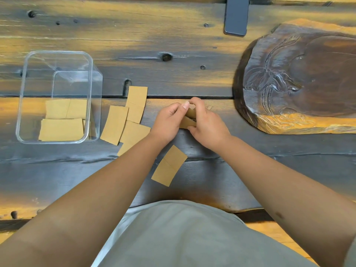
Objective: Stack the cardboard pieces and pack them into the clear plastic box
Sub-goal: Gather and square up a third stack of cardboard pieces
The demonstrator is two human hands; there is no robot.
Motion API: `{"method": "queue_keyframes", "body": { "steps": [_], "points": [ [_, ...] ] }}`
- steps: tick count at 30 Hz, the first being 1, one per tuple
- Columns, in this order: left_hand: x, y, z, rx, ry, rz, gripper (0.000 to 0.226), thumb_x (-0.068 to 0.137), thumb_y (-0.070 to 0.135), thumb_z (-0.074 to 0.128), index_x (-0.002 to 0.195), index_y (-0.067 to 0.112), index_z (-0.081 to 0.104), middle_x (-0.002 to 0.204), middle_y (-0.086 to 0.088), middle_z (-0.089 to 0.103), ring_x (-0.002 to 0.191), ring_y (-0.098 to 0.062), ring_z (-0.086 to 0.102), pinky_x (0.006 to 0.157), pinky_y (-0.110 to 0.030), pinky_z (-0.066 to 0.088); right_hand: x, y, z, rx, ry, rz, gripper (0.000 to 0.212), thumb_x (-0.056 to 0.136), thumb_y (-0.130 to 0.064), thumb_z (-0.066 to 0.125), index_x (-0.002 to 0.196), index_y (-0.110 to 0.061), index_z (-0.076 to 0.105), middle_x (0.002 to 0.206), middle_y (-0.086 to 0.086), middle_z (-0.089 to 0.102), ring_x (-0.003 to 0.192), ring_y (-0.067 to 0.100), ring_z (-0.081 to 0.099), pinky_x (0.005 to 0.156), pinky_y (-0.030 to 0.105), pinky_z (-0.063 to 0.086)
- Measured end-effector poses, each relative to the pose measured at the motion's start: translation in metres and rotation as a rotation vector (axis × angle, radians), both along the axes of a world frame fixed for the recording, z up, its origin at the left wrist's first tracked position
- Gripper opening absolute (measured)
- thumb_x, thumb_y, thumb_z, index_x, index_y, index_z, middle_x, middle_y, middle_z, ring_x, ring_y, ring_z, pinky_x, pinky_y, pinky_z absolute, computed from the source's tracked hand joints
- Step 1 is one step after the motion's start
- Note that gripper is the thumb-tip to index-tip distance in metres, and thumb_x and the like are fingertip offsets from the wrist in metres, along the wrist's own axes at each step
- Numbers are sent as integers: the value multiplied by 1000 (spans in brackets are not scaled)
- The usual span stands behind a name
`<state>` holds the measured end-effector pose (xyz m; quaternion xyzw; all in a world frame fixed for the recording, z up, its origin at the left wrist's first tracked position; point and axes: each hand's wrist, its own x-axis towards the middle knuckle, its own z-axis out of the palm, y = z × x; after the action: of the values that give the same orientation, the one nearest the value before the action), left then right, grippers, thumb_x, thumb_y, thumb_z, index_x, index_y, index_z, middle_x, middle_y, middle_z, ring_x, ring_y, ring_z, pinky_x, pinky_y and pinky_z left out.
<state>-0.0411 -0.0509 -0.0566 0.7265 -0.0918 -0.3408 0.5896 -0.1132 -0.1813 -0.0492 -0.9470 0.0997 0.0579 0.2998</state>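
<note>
Several cardboard pieces [61, 129] already lie flat inside clear plastic box [57, 54], at table's left. Left hand [168, 122] and right hand [206, 126] meet at table centre, both pinching small cardboard stack [189, 119] between curled fingers. Loose pieces [127, 120] overlap just beside box; one more piece [169, 165] lies near forearms. Judgement: packing partly done, roughly half left.

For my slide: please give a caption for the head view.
Both hands grip cardboard pieces beside the clear plastic box.
</note>
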Motion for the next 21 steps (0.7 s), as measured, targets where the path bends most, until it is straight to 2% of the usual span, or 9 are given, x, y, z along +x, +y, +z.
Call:
{"method": "queue_keyframes", "body": {
  "steps": [2,4,6,8,11,13,15,17,21],
  "points": [
    [0,0,-1,-5,52,84,51,95,43,46,97,-5,64,90,-14,64,83,-18,55,82,-35,46,-2,-2,-2,72,0,-26,71,76,-13,70,128,-27,24,108,10,62,89,33,61,68,34,44],
    [0,-2,1,-8,53,146,40,99,33,42,96,0,66,91,-5,63,82,-6,54,77,-20,42,-3,-2,-3,137,-1,-48,69,76,-13,71,126,-30,27,106,6,63,92,29,61,73,35,48],
    [0,-3,3,-3,11,159,34,96,28,40,94,8,68,96,-4,66,84,-2,54,74,-12,41,-2,-2,-3,181,1,-68,64,76,-13,70,122,-35,32,106,1,63,93,24,61,75,33,48],
    [0,-4,5,-33,9,183,32,89,28,39,90,12,67,96,-6,66,85,-4,55,74,-15,43,0,-4,-4,182,20,-50,58,76,-15,69,121,-34,38,110,-1,63,97,20,60,76,30,45],
    [3,-1,3,-32,75,315,32,87,32,38,82,20,67,93,-3,68,85,-9,57,78,-23,44,-2,-9,-10,74,135,52,41,82,-20,67,118,-23,47,115,1,62,101,24,58,74,27,40],
    [6,3,1,-60,189,421,36,91,33,37,78,21,68,89,-6,66,85,-17,57,80,-32,43,-7,-10,-14,12,173,93,36,87,-24,63,119,-19,48,115,4,62,100,26,58,72,28,39],
    [8,5,0,-147,337,519,37,95,30,36,76,20,65,90,-12,62,86,-24,55,78,-37,43,-9,-9,-14,-14,167,95,35,89,-25,61,121,-17,49,115,6,61,100,27,57,75,33,46],
    [8,6,-2,-238,438,594,30,94,22,36,79,18,61,90,-13,61,88,-27,56,77,-35,45,-7,-8,-13,-30,165,98,33,89,-26,60,120,-17,50,114,6,59,100,26,56,79,38,49],
    [8,13,-9,-302,525,645,19,97,13,38,92,13,56,72,-4,65,90,-29,65,82,-39,51,-2,-6,-13,-79,204,130,26,90,-29,58,111,-16,49,98,5,59,87,27,56,65,34,44]
  ]
}}
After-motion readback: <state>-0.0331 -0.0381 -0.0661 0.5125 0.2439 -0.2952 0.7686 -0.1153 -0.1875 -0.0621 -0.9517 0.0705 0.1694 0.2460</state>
